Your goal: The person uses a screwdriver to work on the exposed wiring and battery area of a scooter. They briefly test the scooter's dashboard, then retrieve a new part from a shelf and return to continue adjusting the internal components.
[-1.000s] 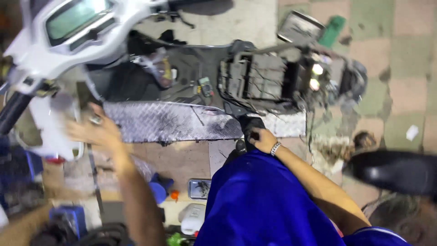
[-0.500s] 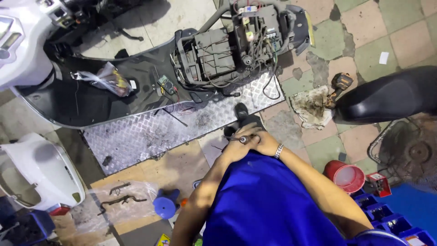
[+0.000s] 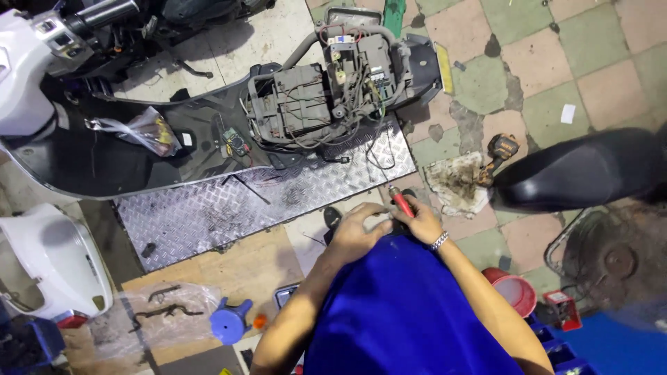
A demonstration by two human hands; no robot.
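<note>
While we look down from the head camera, our two hands meet just below the near edge of the checker metal plate (image 3: 264,201), over the blue cloth (image 3: 410,312) on our lap. Our right hand (image 3: 419,223), a metal bracelet at the wrist, is closed around the red handle of a screwdriver (image 3: 401,202), whose thin shaft points up and away toward the plate. Our left hand (image 3: 358,232) lies beside it, fingers curled loosely, touching or nearly touching the right; whether it grips anything we cannot tell. To do this handling well, we judge it best to keep the handle firmly wrapped in the right hand and steady the tool with the left, so the tip stays in line and does not slip. Beyond the plate's far edge lies the stripped scooter body (image 3: 326,97), its wiring and grey frame bare. Off the plate's right end a dirty rag (image 3: 455,184) lies on the tiled floor, with a cordless drill (image 3: 499,153) just past it and a black seat (image 3: 583,170) further right. Left of the plate sits a white body panel (image 3: 52,257); below the plate, on cardboard, stands a small blue stool (image 3: 229,321).
</note>
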